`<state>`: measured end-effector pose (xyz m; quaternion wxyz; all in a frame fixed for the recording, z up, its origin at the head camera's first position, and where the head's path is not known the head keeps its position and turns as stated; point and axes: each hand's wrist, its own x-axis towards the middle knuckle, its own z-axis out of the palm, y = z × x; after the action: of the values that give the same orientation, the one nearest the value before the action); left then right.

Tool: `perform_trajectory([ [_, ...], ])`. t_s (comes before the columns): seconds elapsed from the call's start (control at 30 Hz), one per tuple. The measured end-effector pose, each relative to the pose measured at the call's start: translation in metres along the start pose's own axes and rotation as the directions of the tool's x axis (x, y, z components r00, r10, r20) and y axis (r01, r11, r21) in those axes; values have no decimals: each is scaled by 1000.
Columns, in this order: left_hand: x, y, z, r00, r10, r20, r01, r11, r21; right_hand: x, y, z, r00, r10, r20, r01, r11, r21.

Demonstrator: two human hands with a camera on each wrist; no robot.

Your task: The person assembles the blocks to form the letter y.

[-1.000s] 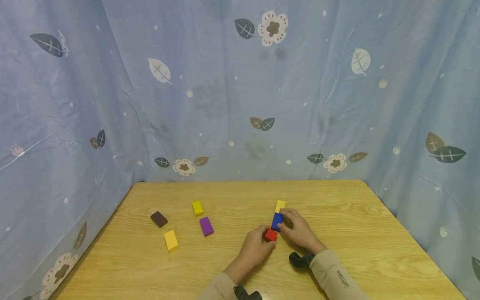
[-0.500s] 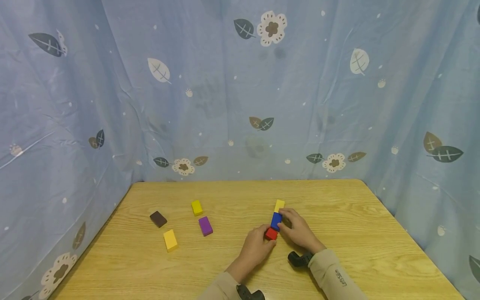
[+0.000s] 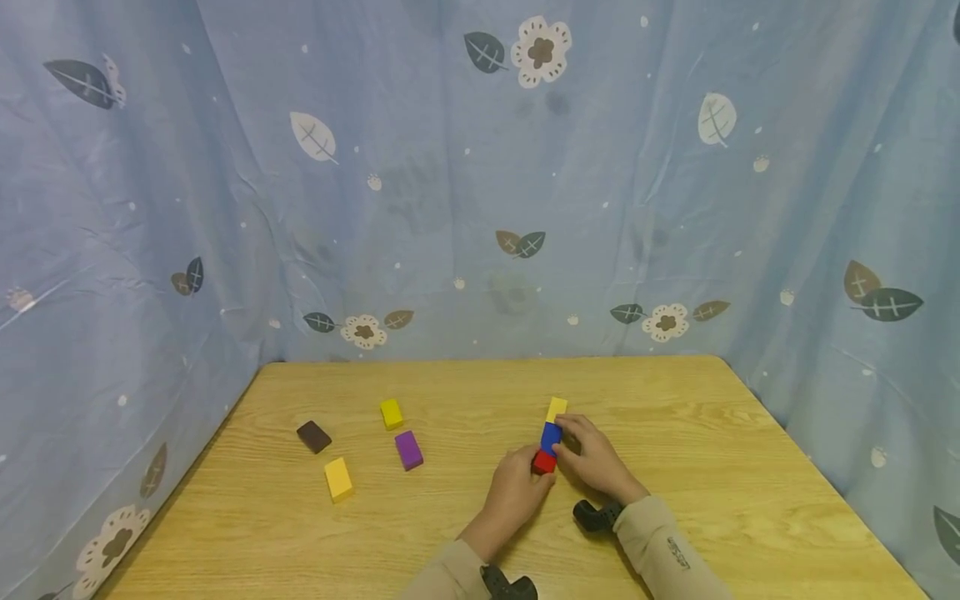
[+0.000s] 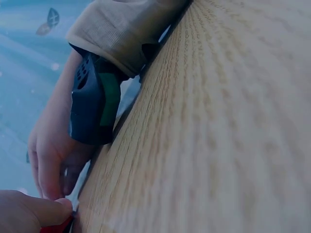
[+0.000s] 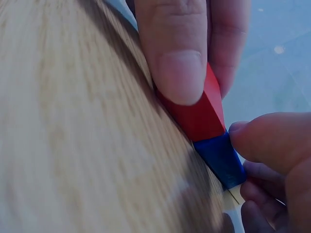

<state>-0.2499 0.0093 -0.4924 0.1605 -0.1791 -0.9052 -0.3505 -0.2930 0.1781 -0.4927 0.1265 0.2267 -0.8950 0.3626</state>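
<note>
On a table (image 3: 675, 417), red block (image 3: 545, 462) pinched in left hand (image 3: 516, 493), far end touching blue block (image 3: 551, 436), gripped from the right by right hand (image 3: 595, 458)

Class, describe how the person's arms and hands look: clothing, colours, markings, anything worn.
The left hand and right hand are ungloved. The left sleeve and right sleeve are beige; dark lettering, too small to read, marks the right one. The left wrist device and right wrist device are black and bent; the left wrist view shows a green panel on the right one.
</note>
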Motion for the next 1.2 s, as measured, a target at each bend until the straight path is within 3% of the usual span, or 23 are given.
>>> perform_trajectory([
  [0.67, 0, 5, 2, 998, 26, -50, -19, 990, 140, 3, -2, 1, 1000, 12, 8, -12, 1000, -9],
  [1.0, 0, 6, 4, 999, 26, -39, -21, 993, 113, 0, 1, 2, 1000, 7, -23, -8, 1000, -11],
  [1.2, -1, 5, 5, 1000, -8, -23, 10, 998, 69, -1, 1, 2, 999, -6, -45, 6, 1000, -2],
])
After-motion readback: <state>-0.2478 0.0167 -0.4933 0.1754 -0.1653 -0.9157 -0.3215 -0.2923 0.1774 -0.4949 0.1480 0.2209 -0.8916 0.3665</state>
